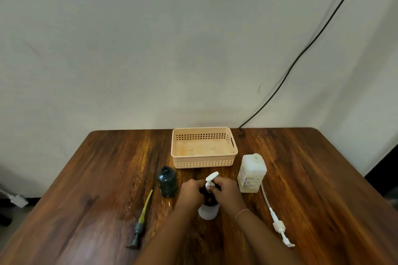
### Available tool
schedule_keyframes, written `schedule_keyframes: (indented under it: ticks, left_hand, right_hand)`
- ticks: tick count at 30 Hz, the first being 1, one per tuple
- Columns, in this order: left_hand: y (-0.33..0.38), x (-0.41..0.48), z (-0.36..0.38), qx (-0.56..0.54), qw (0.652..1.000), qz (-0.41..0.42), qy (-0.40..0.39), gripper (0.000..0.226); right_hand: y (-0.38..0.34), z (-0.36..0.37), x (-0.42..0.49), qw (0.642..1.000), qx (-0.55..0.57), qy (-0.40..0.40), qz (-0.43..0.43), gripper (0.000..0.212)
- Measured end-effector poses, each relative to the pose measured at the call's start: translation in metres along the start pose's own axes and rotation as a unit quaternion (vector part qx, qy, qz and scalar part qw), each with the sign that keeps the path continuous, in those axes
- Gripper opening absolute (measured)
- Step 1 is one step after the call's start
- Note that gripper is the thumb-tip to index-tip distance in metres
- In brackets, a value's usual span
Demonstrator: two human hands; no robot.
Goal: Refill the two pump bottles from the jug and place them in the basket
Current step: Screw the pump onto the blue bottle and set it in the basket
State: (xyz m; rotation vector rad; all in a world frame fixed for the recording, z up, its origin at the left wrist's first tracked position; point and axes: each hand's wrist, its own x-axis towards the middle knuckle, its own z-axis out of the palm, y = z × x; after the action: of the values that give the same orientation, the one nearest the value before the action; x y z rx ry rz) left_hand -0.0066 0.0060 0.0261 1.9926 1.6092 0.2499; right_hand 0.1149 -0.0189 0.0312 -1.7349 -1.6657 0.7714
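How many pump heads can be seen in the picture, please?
3. A dark pump lies left on the table, a white pump lies right, and another white pump head sits on the bottle between both hands.

Dark wooden table, with a peach basket at its far middle. Nearer than the basket: dark green open bottle to its left, white jug to its right, white-pump bottle in front. Dark pump far left, white pump far right, both lying flat.
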Motion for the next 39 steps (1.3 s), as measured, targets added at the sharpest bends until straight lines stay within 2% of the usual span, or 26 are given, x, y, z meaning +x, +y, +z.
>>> schedule_keyframes:
  ticks: [5,9,14,17,21,25,27,30,32,34,36,39]
  left_hand:
    - [-0.001,-0.002,-0.001,-0.025,1.000,0.004,0.000,0.030]
    - [0.000,-0.003,-0.001,-0.054,0.998,-0.010,0.007,0.032]
    - [0.001,0.000,-0.001,-0.066,0.997,-0.046,-0.002,0.029]
    - [0.001,0.002,-0.001,-0.054,0.997,-0.046,-0.004,0.037]
    - [0.000,0.005,-0.002,-0.042,0.997,-0.065,-0.010,0.040]
    - [0.002,0.007,-0.005,-0.069,0.992,-0.107,0.000,0.032]
    - [0.002,0.006,-0.005,-0.073,0.991,-0.114,0.010,0.029]
    - [0.001,0.005,-0.005,-0.080,0.990,-0.114,0.010,0.035]
    - [0.002,0.006,-0.006,-0.093,0.988,-0.126,0.007,0.034]
    - [0.002,0.006,-0.006,-0.091,0.987,-0.131,0.008,0.035]
    - [0.001,0.007,-0.004,-0.091,0.988,-0.122,0.009,0.039]
    - [-0.001,0.008,-0.005,-0.084,0.989,-0.118,-0.009,0.046]
  right_hand:
    - [0.004,0.000,0.001,1.000,0.004,0.017,0.007,0.017]
    - [0.007,-0.002,0.000,0.998,0.051,0.028,0.032,0.026]
    - [0.017,0.003,-0.002,0.997,0.065,0.001,0.031,0.018]
    - [0.019,-0.001,-0.001,0.993,0.102,0.029,0.049,0.025]
    - [0.021,0.000,0.000,0.987,0.151,-0.023,0.048,0.044]
    - [0.021,0.000,0.002,0.989,0.130,0.022,0.069,0.026]
    - [0.024,0.000,0.004,0.987,0.146,-0.004,0.070,0.034]
    - [0.030,0.002,0.004,0.984,0.169,-0.054,0.024,0.047]
    - [0.033,0.003,0.006,0.988,0.153,-0.027,0.004,0.035]
    - [0.032,0.002,0.008,0.990,0.137,-0.007,0.021,0.028]
    - [0.032,0.001,0.011,0.990,0.137,-0.030,0.021,0.034]
    - [0.036,0.002,0.011,0.979,0.182,-0.086,-0.004,0.053]
